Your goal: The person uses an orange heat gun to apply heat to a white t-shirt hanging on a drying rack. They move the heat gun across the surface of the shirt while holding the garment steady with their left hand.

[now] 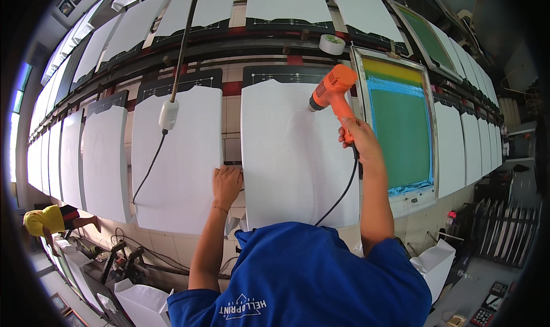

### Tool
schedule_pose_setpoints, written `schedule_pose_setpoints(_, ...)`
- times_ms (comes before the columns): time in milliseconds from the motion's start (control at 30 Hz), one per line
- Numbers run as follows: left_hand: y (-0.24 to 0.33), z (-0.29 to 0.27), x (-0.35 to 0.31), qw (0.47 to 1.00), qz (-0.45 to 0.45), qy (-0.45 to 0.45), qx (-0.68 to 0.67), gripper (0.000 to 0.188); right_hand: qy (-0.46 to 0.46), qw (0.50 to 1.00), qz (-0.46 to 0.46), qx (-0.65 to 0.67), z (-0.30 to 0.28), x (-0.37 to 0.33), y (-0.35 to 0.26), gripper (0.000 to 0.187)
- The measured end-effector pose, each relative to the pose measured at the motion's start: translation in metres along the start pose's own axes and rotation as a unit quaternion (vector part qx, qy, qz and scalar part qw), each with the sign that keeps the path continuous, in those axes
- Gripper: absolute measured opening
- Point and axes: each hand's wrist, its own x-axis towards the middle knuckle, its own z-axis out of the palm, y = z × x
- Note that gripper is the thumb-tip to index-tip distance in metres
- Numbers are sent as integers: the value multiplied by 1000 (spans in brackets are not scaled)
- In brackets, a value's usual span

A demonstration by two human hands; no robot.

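My right hand (362, 136) is wrapped round the handle of an orange heat gun (333, 89). Its dark nozzle points left and down over a white fabric panel (286, 143) laid flat on a board in front of me. The gun's black cord hangs down across the panel toward my body. My left hand (228, 183) rests with curled fingers at the gap between this panel and the white panel to its left (177, 161). Whatever those fingers grip is hidden. A faint greyish shading runs down the middle of the front panel.
A framed screen with green mesh (401, 126) lies at right. A tape roll (332, 44) sits on the rail behind. From above hangs a cable with a white socket block (168, 115). More covered boards line both rows. A person in yellow (44, 219) bends at far left.
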Motion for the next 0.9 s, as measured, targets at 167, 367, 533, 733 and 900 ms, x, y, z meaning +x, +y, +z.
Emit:
schedule_pose_setpoints(167, 4, -2, 0, 1000, 12, -19, -4, 3, -2, 1000, -9, -17, 0, 6, 7, 33)
schedule_pose_setpoints(367, -1, 2, -2, 998, 49, -30, -40, 8, 96, 994, -7, -43, -15, -6, 11, 33)
schedule_pose_setpoints(533, -2, 1, 0, 996, 32, -70, -42, 6, 67, 998, -1, -5, -14, -10, 13, 35)
schedule_pose_setpoints(733, 2, -1, 0, 996, 25, -49, -72, 9, 6, 999, 36, 19, -11, -22, 8, 29)
schedule_pose_setpoints(900, 1, -2, 2, 995, 22, -70, -61, 8, 97, 993, 11, -66, -17, -30, 19, 29)
